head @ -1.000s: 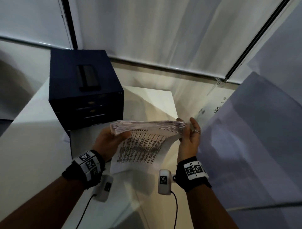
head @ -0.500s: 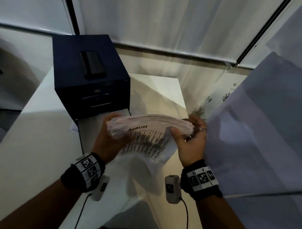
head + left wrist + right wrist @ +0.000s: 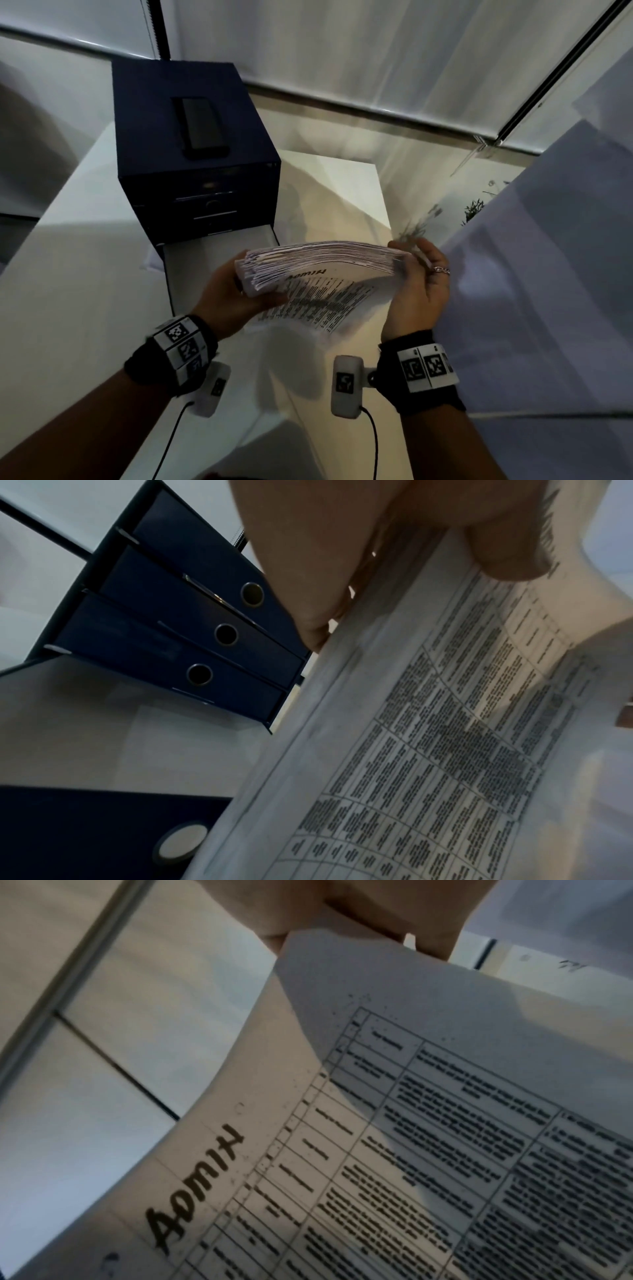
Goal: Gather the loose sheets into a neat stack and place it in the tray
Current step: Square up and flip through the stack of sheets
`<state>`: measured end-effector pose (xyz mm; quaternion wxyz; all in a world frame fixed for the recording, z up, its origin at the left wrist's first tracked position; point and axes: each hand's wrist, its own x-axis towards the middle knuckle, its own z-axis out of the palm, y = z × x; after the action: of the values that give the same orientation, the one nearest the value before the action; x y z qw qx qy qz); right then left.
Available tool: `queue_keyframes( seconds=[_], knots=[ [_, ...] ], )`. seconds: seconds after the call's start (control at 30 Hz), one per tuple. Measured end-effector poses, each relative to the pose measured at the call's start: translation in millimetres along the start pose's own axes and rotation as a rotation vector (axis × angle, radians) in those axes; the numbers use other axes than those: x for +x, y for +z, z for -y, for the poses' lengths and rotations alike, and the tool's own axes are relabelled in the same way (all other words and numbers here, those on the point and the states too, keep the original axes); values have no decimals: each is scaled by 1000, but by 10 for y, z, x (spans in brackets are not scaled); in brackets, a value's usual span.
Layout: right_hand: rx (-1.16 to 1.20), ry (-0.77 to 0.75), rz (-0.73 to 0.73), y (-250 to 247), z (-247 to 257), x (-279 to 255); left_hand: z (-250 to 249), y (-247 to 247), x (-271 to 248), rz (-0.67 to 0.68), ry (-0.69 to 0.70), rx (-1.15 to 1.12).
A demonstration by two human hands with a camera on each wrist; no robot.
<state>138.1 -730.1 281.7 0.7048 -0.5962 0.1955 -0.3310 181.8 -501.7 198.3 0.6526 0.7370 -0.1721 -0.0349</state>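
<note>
A thick stack of printed sheets [image 3: 318, 263] is held in the air over the white table, its top edge toward me and its printed face hanging down. My left hand [image 3: 236, 294] grips the stack's left end, thumb on the printed sheet [image 3: 428, 737]. My right hand [image 3: 419, 277] holds the right end, fingers behind the paper [image 3: 445, 1096]. The bottom drawer [image 3: 205, 270] of a dark blue drawer unit [image 3: 191, 164] stands pulled out just left of the stack, its pale floor showing. In the left wrist view the shut drawers [image 3: 178, 631] lie beyond my fingers.
A black phone [image 3: 202, 128] lies on top of the drawer unit. The white table [image 3: 68, 274] runs left and forward. A pale panel [image 3: 548, 274] rises close on the right. Window blinds [image 3: 342, 51] close off the back.
The stack has turned from a flatter hold to stand more on edge, and my right thumb has come off its front. The view has shifted slightly.
</note>
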Motion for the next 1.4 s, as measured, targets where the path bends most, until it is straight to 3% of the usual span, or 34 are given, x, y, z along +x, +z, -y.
queue_keyframes(
  seconds=[0.4,0.53,0.63,0.93,1.1,1.23,1.3,1.4],
  knots=[
    [-126,-66,-49,73,35,140,16,4,57,11,-29,-77],
    [-165,-76,18,108,21,132,4,-7,66,15,5,-71],
    [-109,-51,-50,97,5,171,-52,20,65,-14,-5,-164],
    [-111,-12,-6,37,-20,239,-32,70,95,-51,15,-88],
    [-103,-20,-56,8,-76,274,24,68,105,10,7,-81],
    [-170,-4,28,47,-81,352,-30,69,114,-47,4,-60],
    [-68,30,58,51,-64,355,-23,82,129,-59,11,-31],
    [49,77,229,-120,-207,347,-20,96,114,-99,1,-70]
  ],
)
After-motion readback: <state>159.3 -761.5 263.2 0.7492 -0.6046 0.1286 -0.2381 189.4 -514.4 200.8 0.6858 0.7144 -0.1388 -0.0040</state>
